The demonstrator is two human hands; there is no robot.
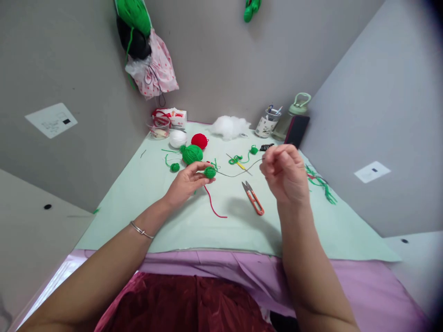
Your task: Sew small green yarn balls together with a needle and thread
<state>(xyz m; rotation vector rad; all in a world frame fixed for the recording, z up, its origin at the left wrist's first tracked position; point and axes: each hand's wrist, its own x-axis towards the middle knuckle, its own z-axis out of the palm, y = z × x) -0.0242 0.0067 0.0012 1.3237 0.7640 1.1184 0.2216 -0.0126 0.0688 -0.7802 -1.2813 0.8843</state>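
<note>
My left hand (187, 183) pinches a small green crocheted piece (209, 172) above the pale green table cover (194, 226). A dark thread (238, 172) runs from that piece to my right hand (284, 174), which is raised with its fingers pinched together on the thread's end. Any needle there is too small to make out. Orange-handled thread snips (254, 198) lie on the cover between my hands. A loose red strand (212, 205) lies below the green piece.
Behind my left hand sit a green yarn ball (192, 153), a red ball (200, 140), a white ball (177, 138) and a small green piece (175, 167). White stuffing (229, 125), a cup of tools (267, 122) and a bottle (294, 113) stand at the back. Green scraps (320, 183) lie right.
</note>
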